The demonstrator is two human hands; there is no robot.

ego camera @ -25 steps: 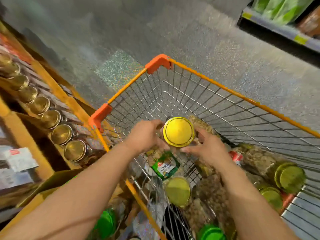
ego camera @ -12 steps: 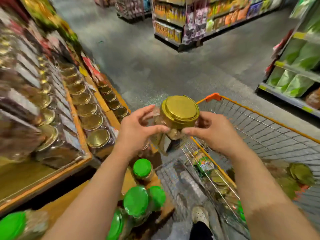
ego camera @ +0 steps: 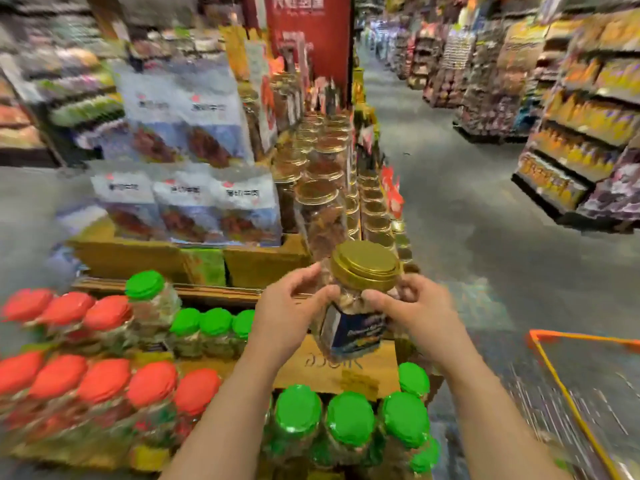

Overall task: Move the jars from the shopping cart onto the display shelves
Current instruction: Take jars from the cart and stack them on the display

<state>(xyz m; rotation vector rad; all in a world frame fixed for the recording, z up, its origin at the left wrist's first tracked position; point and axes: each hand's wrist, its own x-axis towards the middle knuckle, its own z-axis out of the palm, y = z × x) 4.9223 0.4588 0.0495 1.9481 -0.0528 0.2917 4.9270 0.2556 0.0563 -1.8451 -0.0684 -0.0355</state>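
Both hands held a gold-lidded jar [ego camera: 360,299] above the display shelves [ego camera: 242,292], the left hand [ego camera: 291,317] and right hand [ego camera: 412,313] gripping its sides just under the lid. Below stood green-capped jars [ego camera: 349,420] and red-capped jars [ego camera: 104,379]; more gold-lidded jars [ego camera: 322,188] were stacked behind. The shopping cart [ego camera: 568,403], with its orange rim, showed at lower right, blurred

The held jar [ego camera: 353,306] is clear with a gold ribbed lid and a dark blue label bearing pale lettering. Shelf jars [ego camera: 322,209] behind it also wear gold lids. Nearer jars carry bright green lids [ego camera: 298,412] or orange-red lids [ego camera: 104,379]. The shopping cart [ego camera: 568,403] rim is orange over silver wire.
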